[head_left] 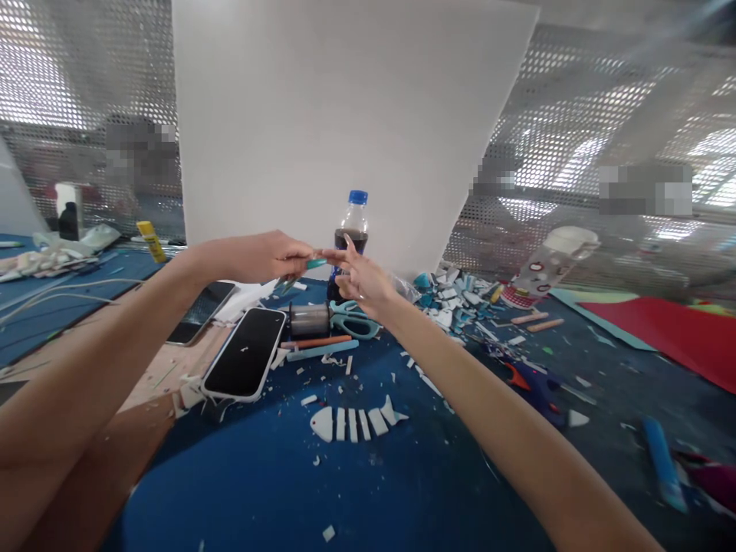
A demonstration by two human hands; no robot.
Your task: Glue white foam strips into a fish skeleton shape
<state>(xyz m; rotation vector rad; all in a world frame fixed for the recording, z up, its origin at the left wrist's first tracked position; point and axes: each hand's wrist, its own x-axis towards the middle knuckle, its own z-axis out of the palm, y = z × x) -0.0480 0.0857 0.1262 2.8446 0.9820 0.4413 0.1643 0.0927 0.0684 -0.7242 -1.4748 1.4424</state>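
My left hand (276, 257) is raised over the table, its fingers closed in a pinch at the tip of my right index finger. Teal shows at its fingertips, seemingly long nails. My right hand (365, 280) points its index finger leftward, with the thumb up and the other fingers partly curled; I see nothing held in it. Both hands are in front of a dark-drink bottle (357, 211) with a blue cap. Below them, on the blue table, lies a fish skeleton of cut white pieces (353, 424): a head with a red dot, several separate strips and a tail.
Left of centre are a phone (246, 354), a second phone, a clear spool (309, 320) and teal scissors (355, 322). White and teal scraps (454, 299) pile up behind. A patterned cup (543, 264) and red sheet (672, 337) are on the right. A white board (345, 115) stands behind.
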